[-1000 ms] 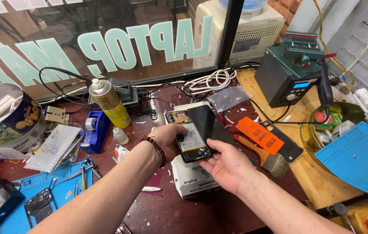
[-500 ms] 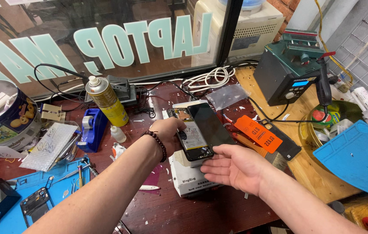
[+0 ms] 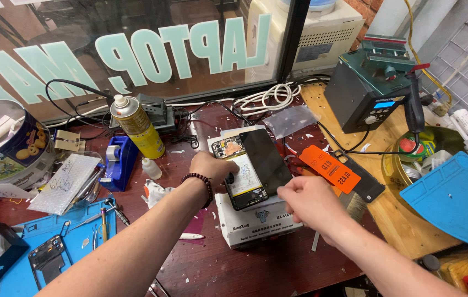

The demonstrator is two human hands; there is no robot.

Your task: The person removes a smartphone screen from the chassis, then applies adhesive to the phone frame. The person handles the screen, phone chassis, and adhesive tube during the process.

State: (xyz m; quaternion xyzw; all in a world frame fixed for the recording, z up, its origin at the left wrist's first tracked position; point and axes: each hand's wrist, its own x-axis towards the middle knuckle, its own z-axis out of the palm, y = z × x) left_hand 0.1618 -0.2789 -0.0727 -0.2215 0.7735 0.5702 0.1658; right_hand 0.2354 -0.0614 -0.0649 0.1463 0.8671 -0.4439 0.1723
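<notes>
An opened smartphone, its battery and circuit board showing, rests tilted on a white box. My left hand, with a bead bracelet on the wrist, grips the phone's left edge. A black panel stands lifted along the phone's right side like an open book cover. My right hand is at the panel's lower right corner with its fingers curled. Its fingertips are at that corner, and I cannot make out whether they pinch it.
A yellow spray can, a blue tape dispenser and a small white bottle stand to the left. An orange tag, a brush, a green soldering station and a blue mat are to the right. A biscuit tin sits far left.
The phone has come down from in front of me onto the white box. My right hand has left its underside and moved to the lower right corner, fingers now curled.
</notes>
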